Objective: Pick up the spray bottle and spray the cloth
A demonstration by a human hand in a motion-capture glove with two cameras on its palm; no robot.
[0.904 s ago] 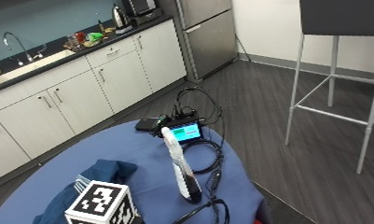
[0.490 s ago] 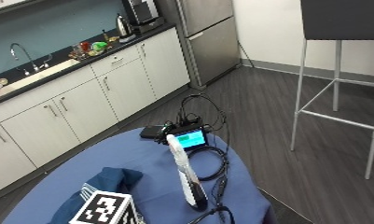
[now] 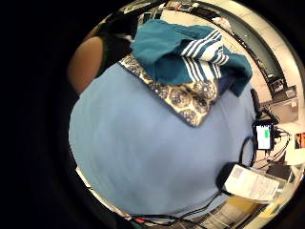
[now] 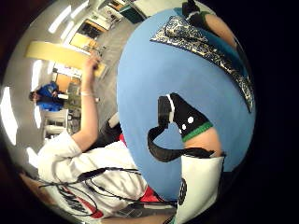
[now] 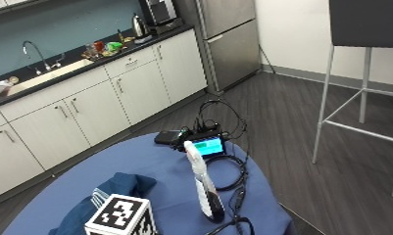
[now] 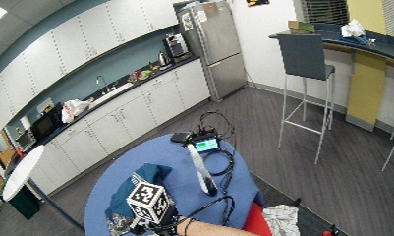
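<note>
Well, the spray bottle (image 5: 203, 186) stands alone on the blue worktop (image 5: 163, 166) — the teal cloth (image 5: 117, 188) lies near it. Whether the gloved hands grip anything, I cannot tell.

On the blue tablecloth (image 5: 150, 161) lies a teal cloth (image 3: 176, 52) with white stripes, over a cream mat (image 3: 190, 98), seemingly navy-medallioned.

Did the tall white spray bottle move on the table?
No. The spray bottle still lies beside the small screen and cable loop; only the camera shifted.
</note>
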